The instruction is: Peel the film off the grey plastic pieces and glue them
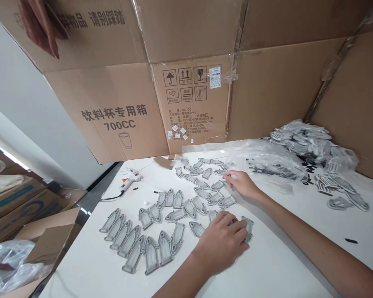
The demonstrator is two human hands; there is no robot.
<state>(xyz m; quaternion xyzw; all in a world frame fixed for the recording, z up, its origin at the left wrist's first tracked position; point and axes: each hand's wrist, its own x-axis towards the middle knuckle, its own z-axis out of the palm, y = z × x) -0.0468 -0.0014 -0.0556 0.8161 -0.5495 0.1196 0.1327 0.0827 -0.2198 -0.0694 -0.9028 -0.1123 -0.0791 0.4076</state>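
My left hand (221, 242) lies over a few grey, pointed arch-shaped plastic pieces on the white table, its fingers slightly apart and bent. One of these, a grey piece (250, 229), sticks out beyond the fingers; another grey piece (197, 229) lies by the wrist side. What is under the palm is hidden. Farther back, my right hand (243, 184) is closed in a pinch around a small white stick (233, 176), beside more flat grey pieces (217, 185). A curved row of similar pieces (151, 254) spreads at the left front.
A white glue gun (131, 179) with a black cord lies at the left edge of the table (90, 248). Clear plastic bags (264, 159) and a heap of grey parts (304, 138) sit at the back right. Cardboard (192, 37) walls the back; an open box (49, 240) stands at left.
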